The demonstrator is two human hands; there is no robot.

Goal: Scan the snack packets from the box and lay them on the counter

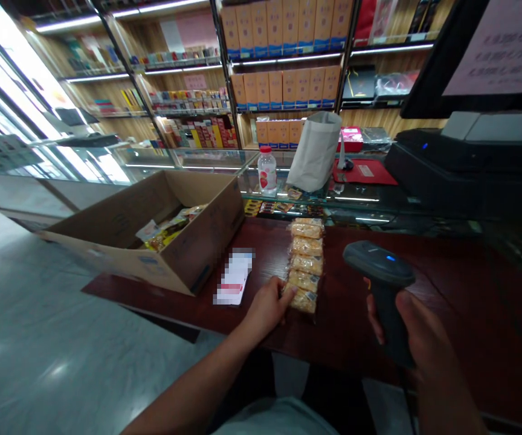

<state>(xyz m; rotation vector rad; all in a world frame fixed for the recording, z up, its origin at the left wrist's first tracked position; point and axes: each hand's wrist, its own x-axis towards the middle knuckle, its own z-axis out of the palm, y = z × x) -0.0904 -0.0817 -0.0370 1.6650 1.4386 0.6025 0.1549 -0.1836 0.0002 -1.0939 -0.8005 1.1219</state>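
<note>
My left hand (267, 308) rests on the dark red wooden counter (347, 344), its fingers closed on the lower edge of a long strip of clear-wrapped snack packets (305, 264). The strip lies lengthwise across the counter, with several yellow packets in a row. My right hand (417, 329) grips the handle of a black handheld barcode scanner (381, 272), whose head points forward and to the left. A small white printed card (234, 278), its print blurred out, lies left of my left hand.
An open cardboard box (206, 235) holding loose snack packets (165, 232) sits at the counter's left end. Behind stand a glass display case (211, 159), a water bottle (267, 170), a paper bag (315, 151) and a black till (460, 163). Shelves of boxed goods rise beyond.
</note>
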